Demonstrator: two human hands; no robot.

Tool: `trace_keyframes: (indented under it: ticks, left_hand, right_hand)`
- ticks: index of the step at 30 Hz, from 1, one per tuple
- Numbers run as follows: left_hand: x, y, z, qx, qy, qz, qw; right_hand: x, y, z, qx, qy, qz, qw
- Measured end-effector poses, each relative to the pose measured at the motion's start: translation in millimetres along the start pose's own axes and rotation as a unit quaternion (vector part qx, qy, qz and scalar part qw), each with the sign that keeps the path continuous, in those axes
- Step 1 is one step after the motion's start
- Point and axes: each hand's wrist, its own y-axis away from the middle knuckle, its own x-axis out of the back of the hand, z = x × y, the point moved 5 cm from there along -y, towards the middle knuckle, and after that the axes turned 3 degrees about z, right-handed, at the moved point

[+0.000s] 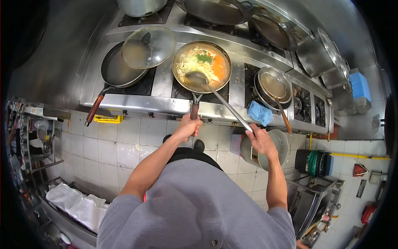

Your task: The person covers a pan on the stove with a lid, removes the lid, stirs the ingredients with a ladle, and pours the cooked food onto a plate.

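My left hand is wrapped round the wooden handle of a frying pan on the stove. Chopped vegetables, pale, orange and green, lie in liquid inside it. In my right hand is the long metal handle of a ladle. Its bowl rests in the pan on the near side, against the food. Left of this pan, a second frying pan sits on a burner, partly covered by a glass lid.
A strainer lies over a pan on the right burner, beside a blue cloth at the stove edge. Woks and large pots stand along the back. On the floor at right is a big metal pot.
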Motion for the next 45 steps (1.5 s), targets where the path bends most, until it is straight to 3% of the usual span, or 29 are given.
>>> trace_keyframes:
  ticks: [4, 8, 12, 16, 18, 22, 30, 34, 40, 45]
  left_hand:
    - [-1, -2, -3, -0.006, 0.006, -0.002, 1.0]
    - [-22, 18, 2, -0.014, -0.008, 0.029, 0.999]
    - [-12, 2, 12, 0.001, -0.037, 0.016, 0.999]
    - [-18, 8, 15, -0.005, -0.041, 0.003, 0.999]
    - [-10, 9, 15, -0.006, -0.061, 0.017, 0.998]
    - [-6, 2, 18, -0.009, -0.043, -0.011, 0.999]
    - [-3, -4, 21, -0.005, -0.038, -0.014, 0.999]
    - [-5, -4, 22, -0.017, -0.025, -0.014, 0.999]
    - [-4, -7, 16, -0.021, -0.045, -0.012, 0.999]
    - [-11, 3, 7, 0.007, -0.022, 0.013, 1.0]
  right_hand:
    - [4, -1, 1, -0.001, -0.017, -0.009, 1.0]
    - [51, 5, -6, 0.073, -0.043, 0.033, 0.996]
    - [123, 14, -23, 0.053, 0.165, 0.073, 0.982]
    - [173, 26, -73, 0.071, 0.273, 0.137, 0.95]
    - [175, 25, -85, 0.006, 0.368, 0.075, 0.927]
    - [142, -18, -83, 0.032, 0.425, 0.037, 0.904]
    - [166, 0, -103, 0.021, 0.406, 0.138, 0.903]
    - [141, -31, -88, 0.097, 0.474, 0.134, 0.865]
    - [159, 4, -93, 0.022, 0.404, 0.146, 0.903]
    - [144, 21, -27, 0.017, 0.269, 0.181, 0.946]
